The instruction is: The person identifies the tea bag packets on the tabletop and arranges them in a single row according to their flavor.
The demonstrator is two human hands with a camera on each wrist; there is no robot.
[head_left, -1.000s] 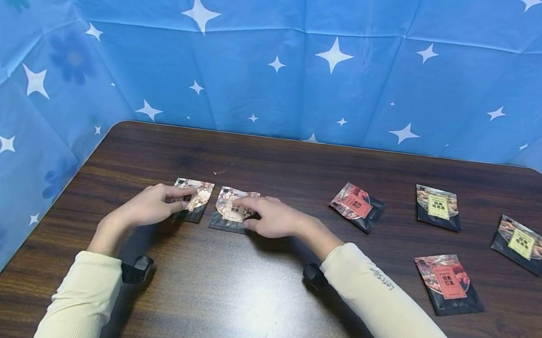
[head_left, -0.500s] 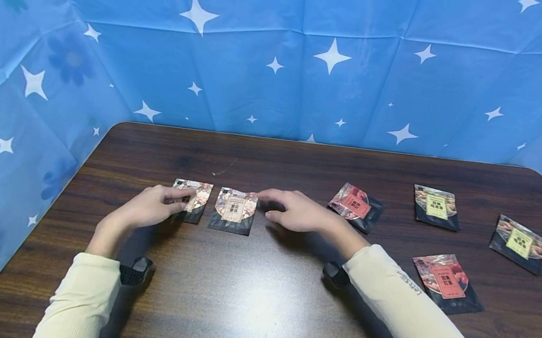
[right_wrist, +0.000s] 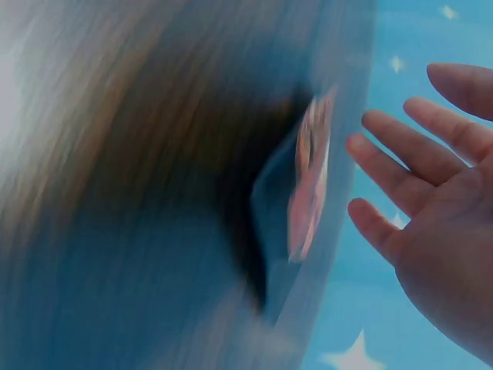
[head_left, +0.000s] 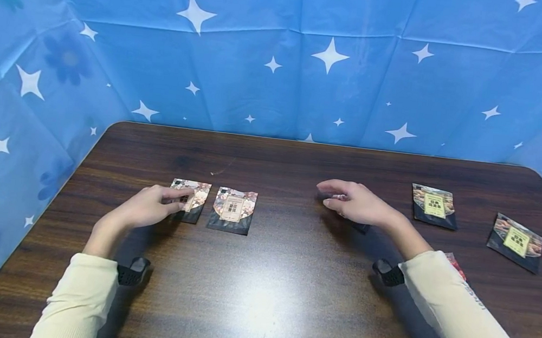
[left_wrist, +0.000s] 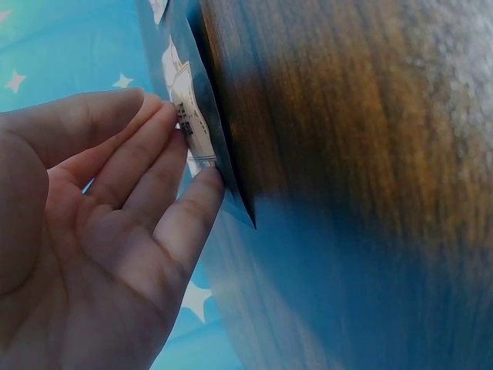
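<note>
The wood-grained table (head_left: 201, 287) looks glossy, the sachets (head_left: 232, 211) slightly crinkled, the sleeves (head_left: 77, 297) ribbed cloth.

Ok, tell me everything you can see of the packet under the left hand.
The packet looks thin and foil-like: floral-patterned upper part, black lower part, cream label with dark print. It lies face up on the wood-grain table, left of and apart from a similar packet. The left hand partly hides it, fingertips touching the label.

The right hand (head_left: 360, 202) has left the right pale packet (head_left: 231, 212) and hovers over the far red packet (right_wrist: 312, 181), mostly hiding it; its sleeve (head_left: 463, 312) now covers most of the near one (head_left: 456, 266)
</note>
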